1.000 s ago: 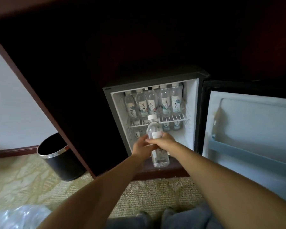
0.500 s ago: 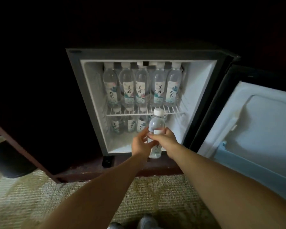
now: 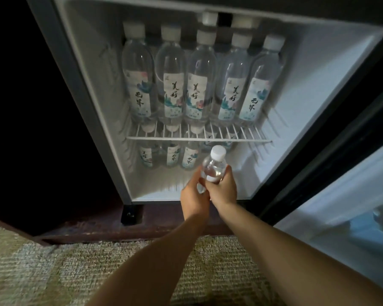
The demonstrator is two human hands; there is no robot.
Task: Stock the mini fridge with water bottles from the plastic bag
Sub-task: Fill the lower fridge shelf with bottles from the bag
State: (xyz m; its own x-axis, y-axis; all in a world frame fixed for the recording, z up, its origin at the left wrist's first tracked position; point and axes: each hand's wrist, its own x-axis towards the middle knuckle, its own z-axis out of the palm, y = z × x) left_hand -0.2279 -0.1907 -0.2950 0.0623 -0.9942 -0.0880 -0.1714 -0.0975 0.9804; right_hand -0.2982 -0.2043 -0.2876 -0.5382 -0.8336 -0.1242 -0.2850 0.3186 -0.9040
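Water bottle [image 3: 213, 168], white cap up & tilted a bit, is held at the mouth of the mini fridge [image 3: 80, 85], lower compartment, just under the wire shelf [image 3: 199, 139]. Left hand [image 3: 194, 198] curls round its lower body, right hand [image 3: 222, 189] wraps its middle; the 2 hands touch. Stocked bottles [image 3: 170, 155] stand at the back below. Top row [image 3: 197, 85] of 5 upright on the shelf, w/ more behind. Door [image 3: 341, 195] is open at right. Carpet [image 3: 53, 272] below.

Left grip [image 3: 195, 196], right grip [image 3: 223, 188], both curled.

Hotel-style room, mini fridge [image 3: 307, 85] set in dark wood cabinet [image 3: 86, 228], patterned carpet [image 3: 53, 272] underfoot
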